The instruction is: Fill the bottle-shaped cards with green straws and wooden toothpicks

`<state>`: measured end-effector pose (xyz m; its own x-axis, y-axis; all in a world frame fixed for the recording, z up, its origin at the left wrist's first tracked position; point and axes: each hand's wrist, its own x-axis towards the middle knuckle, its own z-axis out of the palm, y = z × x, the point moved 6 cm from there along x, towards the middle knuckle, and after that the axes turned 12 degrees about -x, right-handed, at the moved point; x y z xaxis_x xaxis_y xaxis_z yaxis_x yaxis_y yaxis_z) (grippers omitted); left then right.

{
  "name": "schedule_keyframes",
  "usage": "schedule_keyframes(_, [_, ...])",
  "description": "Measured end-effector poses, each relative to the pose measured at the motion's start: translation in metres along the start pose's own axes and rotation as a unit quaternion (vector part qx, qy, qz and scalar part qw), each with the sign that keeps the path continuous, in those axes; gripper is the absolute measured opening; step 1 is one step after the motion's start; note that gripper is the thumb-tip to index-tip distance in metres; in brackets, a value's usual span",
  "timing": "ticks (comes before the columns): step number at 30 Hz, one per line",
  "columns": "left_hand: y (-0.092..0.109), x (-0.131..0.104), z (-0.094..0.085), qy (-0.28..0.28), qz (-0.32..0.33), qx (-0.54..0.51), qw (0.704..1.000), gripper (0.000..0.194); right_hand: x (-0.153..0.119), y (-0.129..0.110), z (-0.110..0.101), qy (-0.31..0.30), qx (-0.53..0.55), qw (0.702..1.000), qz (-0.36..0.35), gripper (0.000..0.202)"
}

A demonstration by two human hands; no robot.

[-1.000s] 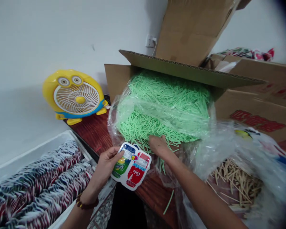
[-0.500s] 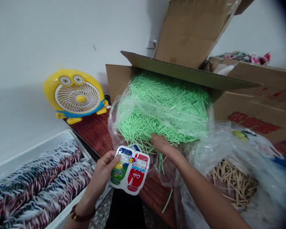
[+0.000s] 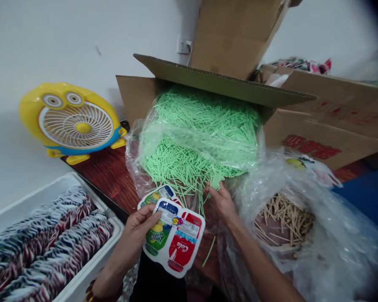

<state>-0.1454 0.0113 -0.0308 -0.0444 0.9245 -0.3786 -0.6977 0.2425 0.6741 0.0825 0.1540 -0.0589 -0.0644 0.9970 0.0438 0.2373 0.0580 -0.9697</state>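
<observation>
My left hand [image 3: 138,230] pinches the left edges of two flat plastic pouches. The front pouch [image 3: 173,239] is printed with a green Sprite bottle and a red Cola bottle. Behind it, fanned out to the upper left, the back pouch [image 3: 149,197] is largely covered. My right hand [image 3: 222,201] is at the front edge of a heap of thin green sticks [image 3: 189,159], its fingers closed around a small bunch. The heap spills from a clear plastic bag [image 3: 134,147] inside an open cardboard box [image 3: 132,96] lying on its side.
A white foam box [image 3: 115,235] at lower left holds rows of packed pouches. Behind it stands a yellow fan [image 3: 82,128]. Tan sticks [image 3: 286,222] lie in clear plastic at right, before another carton [image 3: 327,134]. A loose green stick [image 3: 209,251] rests on the wooden table [image 3: 103,176].
My right hand has drawn back from the heap, now with green sticks in its fingers. The back pouch shows more to the left. The whole view has shifted to the right.
</observation>
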Motion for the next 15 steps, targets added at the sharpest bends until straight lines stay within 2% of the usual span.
schedule_keyframes(5, [-0.006,-0.001,0.005,-0.005,0.000,0.003,1.000,0.022,-0.017,0.012,-0.001,-0.001,-0.043,0.999,0.015,0.024])
schedule_keyframes(12, [-0.013,-0.005,0.006,0.018,-0.001,0.000,1.000,0.025,-0.022,0.009,0.008,-0.023,-0.049,0.999,0.007,0.024])
schedule_keyframes(15, [-0.015,-0.007,0.006,0.014,0.000,0.003,1.000,0.022,-0.022,0.008,0.005,-0.015,-0.028,0.999,0.002,0.025])
